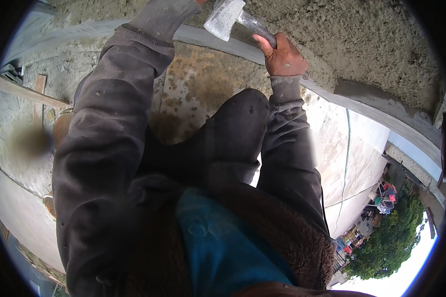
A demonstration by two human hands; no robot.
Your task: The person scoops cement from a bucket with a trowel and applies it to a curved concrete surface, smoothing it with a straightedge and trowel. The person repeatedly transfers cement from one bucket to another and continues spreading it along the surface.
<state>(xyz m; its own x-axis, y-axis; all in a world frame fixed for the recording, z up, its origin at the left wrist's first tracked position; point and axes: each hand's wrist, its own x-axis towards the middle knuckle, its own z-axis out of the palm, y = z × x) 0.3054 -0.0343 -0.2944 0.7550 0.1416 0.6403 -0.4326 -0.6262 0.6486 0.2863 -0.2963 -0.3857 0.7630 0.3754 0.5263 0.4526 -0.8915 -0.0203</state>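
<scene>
Both arms (109, 104) forward, right hand (286, 58) round handle (256, 27)

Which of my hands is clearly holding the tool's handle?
Your right hand: it grips the dark handle of the tool. The left hand is almost entirely cut off at the top edge, hiding its grip.

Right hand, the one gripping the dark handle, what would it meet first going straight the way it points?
The right hand points up the picture, so probably the rough grey surface just beyond it; how much depth lies between them is unclear.
</scene>
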